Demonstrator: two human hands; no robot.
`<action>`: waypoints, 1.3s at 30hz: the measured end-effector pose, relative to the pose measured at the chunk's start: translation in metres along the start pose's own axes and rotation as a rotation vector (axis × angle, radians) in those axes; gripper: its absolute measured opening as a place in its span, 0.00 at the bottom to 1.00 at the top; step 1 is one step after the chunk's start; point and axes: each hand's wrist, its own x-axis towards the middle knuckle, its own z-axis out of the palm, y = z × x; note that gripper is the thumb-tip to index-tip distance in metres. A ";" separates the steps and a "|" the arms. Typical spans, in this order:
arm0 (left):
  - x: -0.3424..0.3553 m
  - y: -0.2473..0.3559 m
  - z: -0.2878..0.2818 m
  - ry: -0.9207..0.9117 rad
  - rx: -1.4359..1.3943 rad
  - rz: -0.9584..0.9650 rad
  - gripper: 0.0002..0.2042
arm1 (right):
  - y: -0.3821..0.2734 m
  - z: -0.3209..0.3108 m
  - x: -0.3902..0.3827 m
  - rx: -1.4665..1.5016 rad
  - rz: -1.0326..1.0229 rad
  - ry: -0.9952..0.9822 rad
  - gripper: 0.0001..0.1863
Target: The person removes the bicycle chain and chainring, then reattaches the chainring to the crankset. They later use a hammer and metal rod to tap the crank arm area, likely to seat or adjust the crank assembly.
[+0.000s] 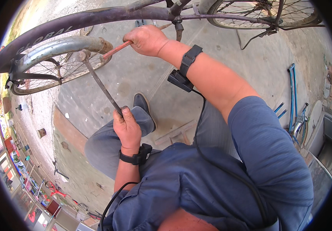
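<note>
My left hand (pixel 127 129) is closed round the lower end of a hammer (pixel 103 87) with a thin dark handle. The rusty hammer head is up beside the silver mudguard (pixel 60 48) of a bicycle wheel. Higher up and to the right, my right hand (pixel 146 40) grips a reddish bar-like tool (pixel 116 50). One end of this bar points down-left toward the mudguard's rusty end; I cannot tell whether they touch. My fingers hide the bar's middle. The purple bicycle frame (pixel 96 17) runs across the top, above both hands.
A second spoked wheel (pixel 266 13) and a kickstand (pixel 250 40) are at the top right. Blue bicycle parts (pixel 293 96) lie at the right. A small can (pixel 41 133) and a red bicycle (pixel 54 189) are at the left. My shoe (pixel 143 107) rests on the concrete below the frame.
</note>
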 end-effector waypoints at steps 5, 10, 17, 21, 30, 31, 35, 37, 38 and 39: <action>-0.001 -0.006 -0.002 0.020 0.054 0.012 0.14 | 0.000 0.000 0.001 -0.015 -0.021 -0.010 0.03; -0.001 -0.010 -0.003 0.014 0.041 -0.037 0.14 | -0.002 0.001 0.000 -0.048 -0.010 -0.050 0.04; -0.001 -0.014 -0.001 0.015 -0.033 -0.074 0.14 | -0.005 0.000 0.001 -0.078 0.031 -0.201 0.09; -0.002 -0.013 -0.001 0.009 0.000 -0.072 0.14 | 0.000 -0.001 0.001 -0.066 0.085 -0.191 0.09; -0.018 -0.013 0.012 -0.021 -0.044 -0.129 0.14 | 0.004 0.004 0.002 -0.071 0.064 -0.115 0.04; -0.019 -0.014 0.012 -0.019 -0.038 -0.134 0.14 | 0.003 0.004 0.002 -0.074 0.062 -0.118 0.04; -0.022 -0.018 0.012 0.075 -0.219 -0.175 0.14 | 0.004 0.003 0.003 -0.077 0.085 -0.148 0.09; -0.023 -0.020 0.010 0.044 -0.172 -0.168 0.14 | 0.004 0.002 0.003 -0.060 0.088 -0.141 0.09; -0.022 -0.021 0.009 -0.013 -0.079 -0.140 0.15 | 0.004 0.002 0.003 -0.055 0.087 -0.133 0.09; -0.023 -0.022 0.008 -0.111 0.028 -0.139 0.16 | 0.004 0.002 0.003 -0.057 0.088 -0.130 0.09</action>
